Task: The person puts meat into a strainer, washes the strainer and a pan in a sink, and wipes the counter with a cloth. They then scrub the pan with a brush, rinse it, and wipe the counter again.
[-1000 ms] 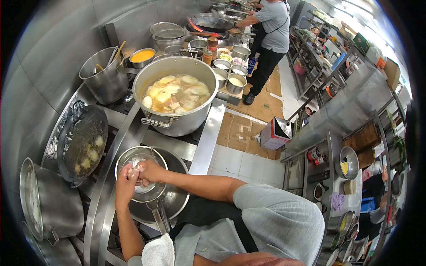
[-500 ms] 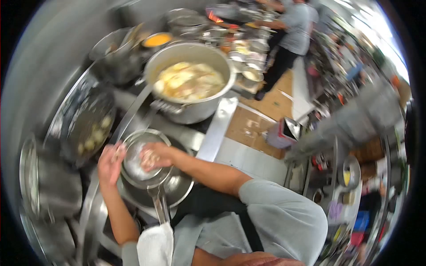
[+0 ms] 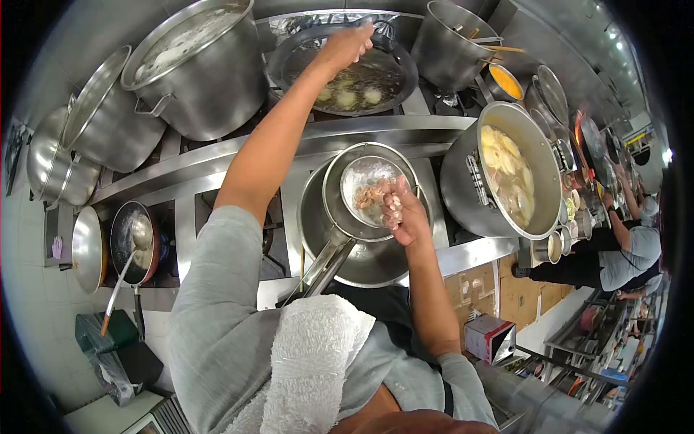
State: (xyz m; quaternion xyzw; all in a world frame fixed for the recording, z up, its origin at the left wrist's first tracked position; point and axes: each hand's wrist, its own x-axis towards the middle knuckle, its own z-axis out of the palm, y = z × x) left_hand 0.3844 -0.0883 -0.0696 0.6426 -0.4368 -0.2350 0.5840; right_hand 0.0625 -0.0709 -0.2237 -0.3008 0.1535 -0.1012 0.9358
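Observation:
My left hand reaches out over a dark wok with its fingers curled together; what they hold, if anything, is hidden. Several pale round pieces float in the wok's bubbling oil. My right hand is at the edge of a small metal bowl, its fingers bent and caked with pale, wet-looking bits. White powder and pinkish raw pieces lie in that bowl. Around it is a long-handled strainer, set over a wide metal basin.
A big pot of pale food in liquid stands at right. Steel pots line the back left, near a pan with a ladle. A co-worker stands far right. A white towel hangs down my front.
My view has turned left. My left hand has gone from beside the bowl to out over the wok. My right hand has shifted from inside the bowl to its right edge.

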